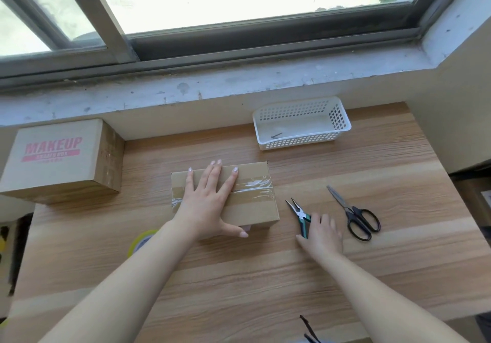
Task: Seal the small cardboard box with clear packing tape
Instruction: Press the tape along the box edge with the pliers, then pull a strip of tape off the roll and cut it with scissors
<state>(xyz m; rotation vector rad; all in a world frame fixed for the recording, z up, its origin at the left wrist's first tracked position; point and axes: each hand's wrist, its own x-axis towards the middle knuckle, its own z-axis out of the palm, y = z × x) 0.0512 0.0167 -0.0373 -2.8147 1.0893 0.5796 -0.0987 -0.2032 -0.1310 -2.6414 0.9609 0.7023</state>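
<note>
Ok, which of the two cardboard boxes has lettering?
The larger box at far left, printed MAKEUP in pink; the small box under the left hand shows none.

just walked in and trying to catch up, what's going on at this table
A person is sealing a small cardboard box on a wooden table. The left grip presses flat on its top, where clear tape already runs along the seam. The right grip curls over the handles of the pliers beside the box; the scissors lie untouched further right. A tape roll peeks out by the left forearm.
</note>
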